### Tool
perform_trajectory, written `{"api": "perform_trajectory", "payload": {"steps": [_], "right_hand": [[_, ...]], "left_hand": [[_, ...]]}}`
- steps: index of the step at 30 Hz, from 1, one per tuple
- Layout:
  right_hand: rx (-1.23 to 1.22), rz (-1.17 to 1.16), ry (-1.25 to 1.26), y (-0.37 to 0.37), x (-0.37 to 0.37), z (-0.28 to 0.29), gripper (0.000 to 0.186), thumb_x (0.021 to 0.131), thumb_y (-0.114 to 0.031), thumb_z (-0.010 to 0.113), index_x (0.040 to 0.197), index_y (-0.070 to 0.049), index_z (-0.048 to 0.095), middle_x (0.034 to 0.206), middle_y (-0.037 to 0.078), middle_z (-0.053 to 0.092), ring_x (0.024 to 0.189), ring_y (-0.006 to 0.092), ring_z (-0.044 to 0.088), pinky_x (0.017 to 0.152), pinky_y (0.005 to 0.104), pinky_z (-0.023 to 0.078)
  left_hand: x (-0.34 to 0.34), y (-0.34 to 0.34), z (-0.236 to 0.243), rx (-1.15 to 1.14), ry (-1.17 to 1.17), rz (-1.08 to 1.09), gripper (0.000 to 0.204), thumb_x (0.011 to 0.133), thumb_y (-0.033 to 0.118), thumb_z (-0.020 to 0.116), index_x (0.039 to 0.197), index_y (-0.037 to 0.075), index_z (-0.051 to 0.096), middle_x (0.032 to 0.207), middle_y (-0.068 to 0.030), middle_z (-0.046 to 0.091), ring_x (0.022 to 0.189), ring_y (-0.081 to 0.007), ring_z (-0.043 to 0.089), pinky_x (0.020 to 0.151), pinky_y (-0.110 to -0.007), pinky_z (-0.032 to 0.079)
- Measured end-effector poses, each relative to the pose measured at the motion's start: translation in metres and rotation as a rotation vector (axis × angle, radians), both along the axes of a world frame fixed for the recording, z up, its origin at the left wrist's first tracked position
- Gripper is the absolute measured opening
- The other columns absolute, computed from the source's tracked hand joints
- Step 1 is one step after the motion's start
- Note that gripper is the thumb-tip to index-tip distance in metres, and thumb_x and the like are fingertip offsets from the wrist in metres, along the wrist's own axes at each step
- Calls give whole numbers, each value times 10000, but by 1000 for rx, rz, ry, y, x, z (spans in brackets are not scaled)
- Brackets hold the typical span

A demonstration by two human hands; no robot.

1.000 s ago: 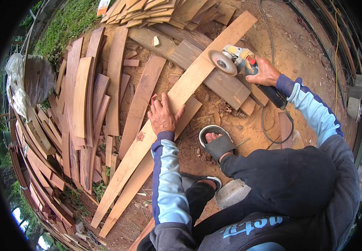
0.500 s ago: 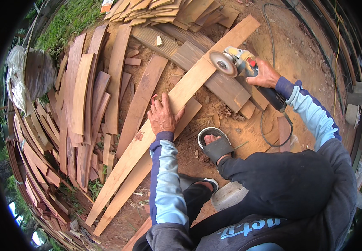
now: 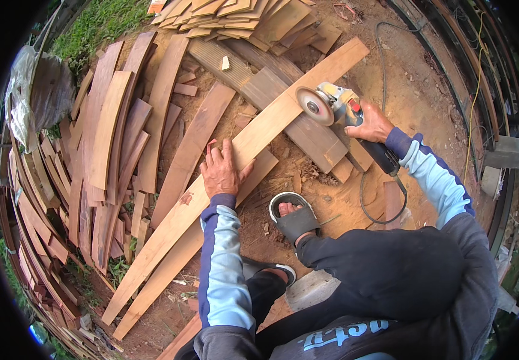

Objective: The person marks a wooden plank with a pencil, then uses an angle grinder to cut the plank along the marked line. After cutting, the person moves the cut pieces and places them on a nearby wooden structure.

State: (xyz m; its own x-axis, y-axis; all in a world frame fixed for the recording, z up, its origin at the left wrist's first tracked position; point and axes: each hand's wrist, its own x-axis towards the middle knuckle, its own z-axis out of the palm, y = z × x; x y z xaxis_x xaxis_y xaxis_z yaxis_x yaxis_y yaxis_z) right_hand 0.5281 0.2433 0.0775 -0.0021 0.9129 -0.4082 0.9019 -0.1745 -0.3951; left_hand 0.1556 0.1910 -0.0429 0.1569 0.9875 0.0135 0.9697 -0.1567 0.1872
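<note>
A long light-brown wooden plank [image 3: 169, 223] runs slantwise from lower left to upper right. My left hand [image 3: 222, 172] lies on its middle, palm down, fingers spread and thumb apart. In my right hand [image 3: 372, 124] is an angle grinder [image 3: 343, 99], gripped round its body behind the yellow head. The grinder's round disc [image 3: 313, 107] stands at the plank's near edge, beside a thin crosswise line; whether it touches the wood I cannot tell. A second light plank [image 3: 166, 273] lies partly under the first. Darker boards [image 3: 314, 133] lie beneath the plank near the disc.
Reddish-brown boards [image 3: 169, 114] lie in rows at the left. More short boards [image 3: 229, 18] are piled at the far side. The grinder's cord [image 3: 385, 60] loops over the dirt at the right. My sandalled foot [image 3: 294, 219] stands near the planks. A crumpled plastic sheet [image 3: 22, 99] hangs at far left.
The view has shifted slightly, so most things appear lower and further left. Both hands keep nearly the same places on the plank and grinder.
</note>
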Motion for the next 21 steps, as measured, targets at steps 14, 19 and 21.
{"api": "perform_trajectory", "payload": {"steps": [14, 19, 21], "right_hand": [[69, 41, 45, 0, 9, -12, 519, 638, -258, 773, 979, 78, 570, 824, 160, 644, 741, 225, 621, 691, 370, 518], [61, 18, 20, 1, 5, -9, 511, 637, -257, 771, 966, 79, 571, 809, 152, 639, 738, 220, 619, 687, 366, 518], [26, 12, 14, 3, 2, -6, 540, 639, -271, 770, 985, 89, 568, 849, 185, 640, 784, 256, 630, 719, 376, 518]], "left_hand": [[0, 1, 0, 10, 8, -16, 831, 724, 571, 738, 1355, 113, 452, 1142, -153, 539, 1046, -298, 557, 818, -421, 437], [2, 1, 1, -13, -10, -2, 828, 727, 572, 736, 1356, 115, 452, 1142, -147, 539, 1052, -297, 555, 823, -424, 436], [1, 1, 3, -22, -8, 2, 832, 727, 572, 736, 1361, 116, 451, 1147, -145, 539, 1060, -298, 553, 827, -425, 436]]}}
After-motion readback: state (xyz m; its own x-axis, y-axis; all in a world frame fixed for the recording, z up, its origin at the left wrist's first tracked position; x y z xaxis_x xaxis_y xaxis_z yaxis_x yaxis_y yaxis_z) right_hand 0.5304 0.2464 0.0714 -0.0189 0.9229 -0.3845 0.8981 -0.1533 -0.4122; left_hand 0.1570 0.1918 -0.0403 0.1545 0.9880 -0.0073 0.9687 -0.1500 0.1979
